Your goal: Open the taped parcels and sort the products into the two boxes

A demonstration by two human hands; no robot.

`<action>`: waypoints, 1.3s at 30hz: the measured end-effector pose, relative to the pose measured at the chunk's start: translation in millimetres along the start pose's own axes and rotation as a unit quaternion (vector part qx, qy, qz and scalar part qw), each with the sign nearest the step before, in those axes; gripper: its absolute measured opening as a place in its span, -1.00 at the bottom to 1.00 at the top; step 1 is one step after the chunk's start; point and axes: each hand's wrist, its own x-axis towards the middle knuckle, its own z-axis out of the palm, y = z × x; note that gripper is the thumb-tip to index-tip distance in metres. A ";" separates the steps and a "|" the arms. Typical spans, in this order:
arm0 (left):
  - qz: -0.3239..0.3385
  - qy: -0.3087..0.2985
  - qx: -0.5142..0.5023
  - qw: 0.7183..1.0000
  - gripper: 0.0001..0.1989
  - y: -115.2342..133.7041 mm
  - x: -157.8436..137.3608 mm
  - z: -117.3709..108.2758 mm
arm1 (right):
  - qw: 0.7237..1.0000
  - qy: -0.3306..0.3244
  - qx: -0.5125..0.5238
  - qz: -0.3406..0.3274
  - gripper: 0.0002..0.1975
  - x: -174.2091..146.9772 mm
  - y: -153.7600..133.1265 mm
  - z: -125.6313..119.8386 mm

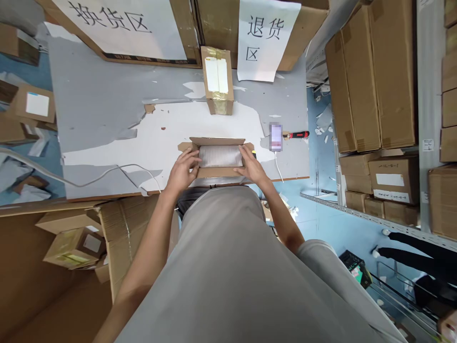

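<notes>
Bright, even overhead light fills the scene with only soft shadows under the hands on the bench, while wide-angle distortion bends the shelves at the edges, the phone is blurred out, and focus stays fairly sharp elsewhere.

The phone screen is blurred, and bubble wrap hides the open box's contents

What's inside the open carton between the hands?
The open carton, held by the left hand and right hand, shows white bubble wrap; anything beneath the wrap is covered.
</notes>
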 end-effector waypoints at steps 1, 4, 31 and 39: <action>-0.003 -0.003 0.003 1.000 -0.73 0.7 0.8 -1.7 | 1.000 0.000 0.004 -0.006 0.12 4.1 0.9 3.9; -0.020 -0.001 0.034 0.999 -0.75 9.9 1.4 -5.3 | 0.999 0.014 0.016 -0.032 0.11 13.6 5.1 14.3; -0.006 -0.196 0.218 0.956 -0.56 65.7 57.8 63.2 | 0.994 0.037 -0.013 -0.103 -0.28 20.9 29.0 32.9; -0.020 -0.066 0.136 0.988 -0.62 78.2 46.4 40.3 | 0.995 0.008 -0.081 -0.063 -0.34 12.3 0.8 16.5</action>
